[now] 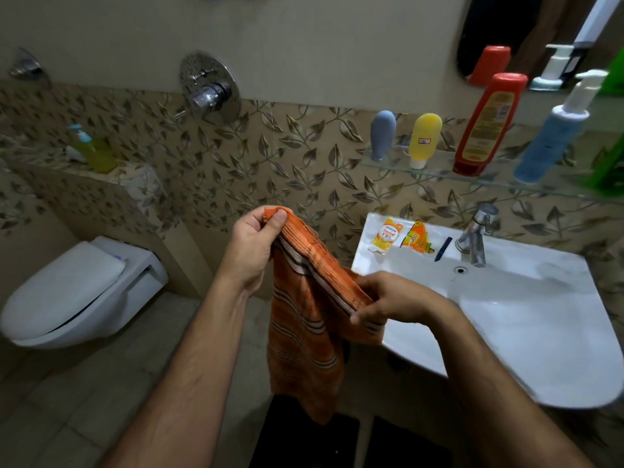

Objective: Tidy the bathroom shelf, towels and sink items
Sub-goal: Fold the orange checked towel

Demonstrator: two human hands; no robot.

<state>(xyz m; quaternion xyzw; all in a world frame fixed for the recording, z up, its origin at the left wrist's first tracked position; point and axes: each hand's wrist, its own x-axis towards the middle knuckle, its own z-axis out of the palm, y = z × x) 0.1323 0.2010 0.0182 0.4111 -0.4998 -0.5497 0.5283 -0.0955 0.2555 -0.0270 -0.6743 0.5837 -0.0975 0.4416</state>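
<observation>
Between toilet (77, 292) and sink (526, 319), one orange striped towel (304, 325) hangs, pinched at its top edge by left hand (251, 251) and right hand (393, 300). Sink rim: two sachets (386, 235). Glass shelf (439, 172): four bottles counted.

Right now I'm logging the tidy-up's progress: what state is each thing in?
Orange towel: bunched, hanging, held by left hand and right hand.
Toilet lid: closed.
Sink tap: no water seen running.
Sachets: lying on the sink rim.
Red bottle: standing cap-up on the glass shelf.
</observation>
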